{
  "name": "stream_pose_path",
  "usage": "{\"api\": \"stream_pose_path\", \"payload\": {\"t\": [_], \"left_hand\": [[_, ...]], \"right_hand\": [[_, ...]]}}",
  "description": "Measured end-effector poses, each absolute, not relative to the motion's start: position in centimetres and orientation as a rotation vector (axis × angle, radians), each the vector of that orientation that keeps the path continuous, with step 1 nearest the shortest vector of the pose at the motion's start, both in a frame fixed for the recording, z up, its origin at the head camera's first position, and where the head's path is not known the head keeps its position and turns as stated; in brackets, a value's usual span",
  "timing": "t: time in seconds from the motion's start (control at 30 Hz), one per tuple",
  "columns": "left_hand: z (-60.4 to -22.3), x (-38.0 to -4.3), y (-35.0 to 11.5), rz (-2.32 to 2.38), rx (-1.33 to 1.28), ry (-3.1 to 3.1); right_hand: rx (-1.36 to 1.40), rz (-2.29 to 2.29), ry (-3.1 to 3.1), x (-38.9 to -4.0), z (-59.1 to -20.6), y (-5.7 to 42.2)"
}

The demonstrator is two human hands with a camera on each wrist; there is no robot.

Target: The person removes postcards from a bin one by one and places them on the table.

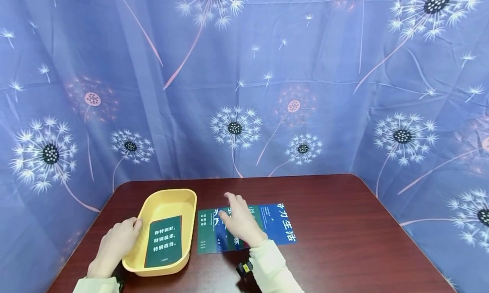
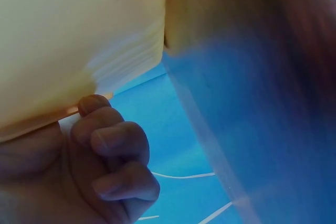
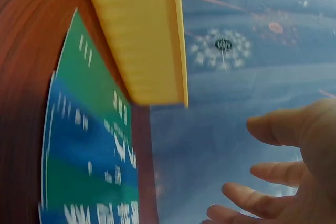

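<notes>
1. Several overlapping cards lie flat in a row directly below the right hand, which hides the middle of it. The row's long axis runs crosswise under this hand, left to right; the overlap leaves the long axis of each single card unclear.
2. One green card ends the row to the right hand's left, and a blue card ends it to that hand's right.
3. The right hand is much the nearer to the row. Its thumb and fingers are spread wide and hold nothing; the right wrist view shows them apart from the cards.
4. Just left of the row, and left of the right hand, stands a yellow tray, its long axis running away from the person.
5. Inside the tray, between the two hands, lies a dark green card with white print. A red edge shows beside it; whether that belongs to another card beneath cannot be told.
6. The left hand grips the tray's left rim, its fingers curled at the outer side.
7. The brown worktop carries everything and stretches well out to the right hand's right; beyond both hands hangs a blue dandelion curtain.
</notes>
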State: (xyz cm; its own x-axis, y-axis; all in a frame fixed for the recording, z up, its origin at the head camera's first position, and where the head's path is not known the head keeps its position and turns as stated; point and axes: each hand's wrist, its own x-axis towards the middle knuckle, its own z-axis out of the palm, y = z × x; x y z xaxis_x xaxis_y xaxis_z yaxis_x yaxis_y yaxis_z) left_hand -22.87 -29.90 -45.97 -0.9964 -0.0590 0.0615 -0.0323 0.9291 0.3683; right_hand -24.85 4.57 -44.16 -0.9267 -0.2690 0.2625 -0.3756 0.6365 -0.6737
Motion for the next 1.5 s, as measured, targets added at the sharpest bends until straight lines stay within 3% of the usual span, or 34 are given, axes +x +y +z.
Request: {"api": "stream_pose_path", "payload": {"t": [0.43,0.87,1.5], "left_hand": [[-45.9,-22.8,-29.8,-0.567,0.077,-3.013],[-45.9,-22.7,-29.8,-0.566,0.060,-2.993],[-45.9,-22.7,-29.8,-0.566,0.064,-3.006]], "right_hand": [[0.586,1.598,-2.608,-23.7,-42.4,-3.7],[0.202,2.006,-2.540,-21.9,-42.6,-11.0],[-0.241,2.272,-2.292,-23.1,-45.2,-13.0]]}}
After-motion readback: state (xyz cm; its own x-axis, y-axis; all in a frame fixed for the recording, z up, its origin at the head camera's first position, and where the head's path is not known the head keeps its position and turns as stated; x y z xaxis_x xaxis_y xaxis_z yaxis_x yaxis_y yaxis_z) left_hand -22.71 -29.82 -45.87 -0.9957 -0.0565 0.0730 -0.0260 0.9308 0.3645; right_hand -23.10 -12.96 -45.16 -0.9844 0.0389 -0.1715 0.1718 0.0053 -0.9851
